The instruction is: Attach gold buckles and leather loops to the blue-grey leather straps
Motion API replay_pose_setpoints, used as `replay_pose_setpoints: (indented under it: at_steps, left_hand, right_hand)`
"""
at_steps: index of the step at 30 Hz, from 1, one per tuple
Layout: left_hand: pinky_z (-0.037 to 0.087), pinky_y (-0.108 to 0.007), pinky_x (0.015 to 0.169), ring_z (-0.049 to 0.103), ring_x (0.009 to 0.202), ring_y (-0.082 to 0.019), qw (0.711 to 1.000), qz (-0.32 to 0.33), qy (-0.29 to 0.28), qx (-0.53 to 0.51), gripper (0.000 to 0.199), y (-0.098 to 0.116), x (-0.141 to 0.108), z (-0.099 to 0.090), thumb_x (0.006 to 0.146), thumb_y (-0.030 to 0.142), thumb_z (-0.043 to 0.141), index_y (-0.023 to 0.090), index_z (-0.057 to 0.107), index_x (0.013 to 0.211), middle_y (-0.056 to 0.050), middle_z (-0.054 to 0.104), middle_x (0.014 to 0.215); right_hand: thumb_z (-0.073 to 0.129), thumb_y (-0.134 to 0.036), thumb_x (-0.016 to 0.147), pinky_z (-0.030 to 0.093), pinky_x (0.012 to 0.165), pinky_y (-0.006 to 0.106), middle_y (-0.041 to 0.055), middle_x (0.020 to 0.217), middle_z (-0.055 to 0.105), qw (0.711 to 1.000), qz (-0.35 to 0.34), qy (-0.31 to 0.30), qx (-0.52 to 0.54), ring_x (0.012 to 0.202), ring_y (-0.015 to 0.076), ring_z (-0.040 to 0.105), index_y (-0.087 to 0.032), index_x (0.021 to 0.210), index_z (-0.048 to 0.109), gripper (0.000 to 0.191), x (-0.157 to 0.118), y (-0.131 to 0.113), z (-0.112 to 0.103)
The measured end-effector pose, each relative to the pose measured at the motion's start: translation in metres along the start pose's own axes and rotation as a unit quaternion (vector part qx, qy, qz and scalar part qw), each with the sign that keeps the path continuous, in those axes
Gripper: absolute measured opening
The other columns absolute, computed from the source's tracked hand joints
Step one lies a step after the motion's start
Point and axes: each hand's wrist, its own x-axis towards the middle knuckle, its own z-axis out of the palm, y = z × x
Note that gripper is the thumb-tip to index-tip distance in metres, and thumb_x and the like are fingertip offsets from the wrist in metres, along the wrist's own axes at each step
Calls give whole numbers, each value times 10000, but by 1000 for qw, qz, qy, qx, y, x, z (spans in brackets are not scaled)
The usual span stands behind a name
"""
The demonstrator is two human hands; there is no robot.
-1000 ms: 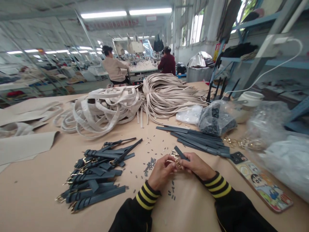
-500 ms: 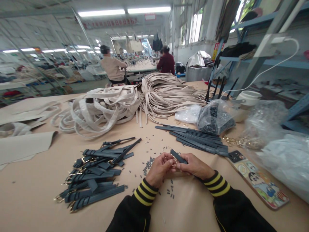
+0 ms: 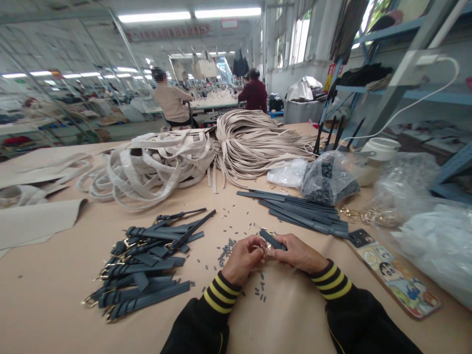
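Near the middle of the table, my right hand (image 3: 300, 253) is closed around a short dark strap (image 3: 272, 239) that slants up to the left. A small gold-coloured metal piece shows at the strap, between both hands. My left hand (image 3: 245, 258) has its fingers pinched together beside that metal; what lies between the fingertips is too small to tell. Small dark pieces (image 3: 225, 250) are scattered left of my left hand. A pile of dark straps with gold hardware (image 3: 143, 265) lies to the left, and flat dark strips (image 3: 302, 211) lie beyond my right hand.
Beige strap bundles (image 3: 254, 142) and looped pale straps (image 3: 147, 167) lie at the back of the table. On the right are a patterned phone (image 3: 394, 275), plastic bags (image 3: 328, 179) and gold rings (image 3: 379, 215). Two people sit farther off.
My left fingers have shifted very slightly at the metal piece. The strap in my right hand stays nearly in place.
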Motion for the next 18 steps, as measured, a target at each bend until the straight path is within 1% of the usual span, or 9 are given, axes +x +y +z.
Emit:
replay_pose_setpoints:
  at_steps: [2, 4, 6, 8, 11, 14, 16, 18]
  left_hand:
    - [406, -216, 586, 506, 559, -88, 1000, 17, -8, -9, 101, 2, -1, 2, 656, 210, 630, 137, 561, 655, 7, 571, 615]
    - [412, -229, 624, 525, 600, -99, 999, 32, -12, -22, 93, 4, -1, 4, 667, 198, 619, 137, 552, 644, -8, 591, 660]
    - [418, -239, 644, 539, 641, -111, 999, 47, -5, -18, 82, 6, -2, 6, 677, 196, 612, 136, 558, 662, -29, 612, 737]
    - [422, -243, 653, 545, 655, -117, 998, 67, 0, 4, 65, 8, -3, 7, 698, 195, 591, 138, 564, 683, -38, 616, 762]
    - [426, -251, 682, 553, 672, -126, 992, 110, -4, 67, 34, 7, -3, 6, 717, 167, 556, 148, 576, 697, -32, 609, 738]
    - [420, -266, 752, 562, 768, -150, 980, 150, 13, 134, 68, 4, -3, 4, 704, 124, 538, 157, 595, 686, -40, 608, 782]
    - [412, -277, 796, 559, 836, -164, 977, 151, 19, 146, 101, 3, -2, 4, 691, 101, 534, 159, 612, 717, -48, 611, 841]
    - [417, -290, 802, 568, 839, -167, 987, 110, 17, 114, 148, 1, -2, 4, 696, 114, 545, 158, 617, 817, -52, 620, 863]
  right_hand:
    - [540, -322, 753, 258, 358, 156, -64, 487, 419, 1000, 1, 12, 11, 388, 52, 354, -126, 762, 566, 197, 1, 1, 0]
    - [537, -345, 756, 258, 351, 158, -59, 493, 439, 998, 10, 50, 27, 378, 52, 363, -124, 764, 561, 222, 1, 2, 0]
    - [524, -376, 764, 264, 343, 159, -45, 530, 484, 995, 18, 85, 50, 372, 50, 377, -125, 780, 549, 252, 2, 3, 0]
    - [508, -400, 773, 272, 342, 159, -25, 584, 533, 994, 17, 73, 74, 372, 46, 384, -124, 795, 554, 280, 2, 4, 0]
    - [513, -399, 767, 260, 339, 158, -16, 595, 558, 995, 13, 26, 96, 367, 39, 374, -121, 766, 575, 285, 3, 6, 1]
    - [541, -375, 747, 236, 330, 154, -26, 568, 541, 993, 16, 23, 117, 357, 32, 356, -118, 717, 567, 261, 3, 7, 1]
    - [557, -359, 739, 242, 335, 150, -21, 583, 543, 992, 14, 27, 125, 372, 31, 367, -115, 710, 562, 246, 3, 7, 2]
    - [563, -347, 741, 269, 349, 147, -15, 614, 556, 991, 9, 46, 125, 396, 36, 392, -117, 758, 559, 230, 3, 7, 2]
